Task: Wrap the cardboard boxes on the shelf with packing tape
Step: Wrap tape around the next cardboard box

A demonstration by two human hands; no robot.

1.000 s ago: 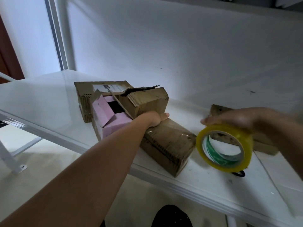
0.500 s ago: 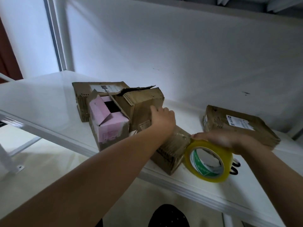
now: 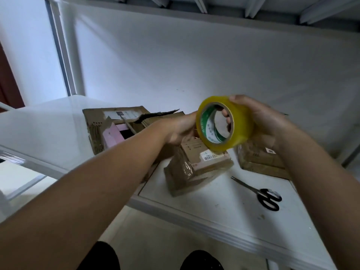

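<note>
The open pink-lined box (image 3: 115,133), centre left, shows only a dark interior. Your right hand (image 3: 261,119) now grips the tape roll (image 3: 224,123) raised above the shelf (image 3: 214,201); your left hand (image 3: 181,127) touches its rim, grip unclear.

A white wall (image 3: 194,61) rises behind the white shelf (image 3: 224,203). Pale floor (image 3: 155,240) lies below, a metal upright (image 3: 64,61) stands at the far left, and ribbed shelving (image 3: 214,4) hangs overhead.

Bare forearms with no sleeves or jewellery; dark shoes (image 3: 201,260) show below.
</note>
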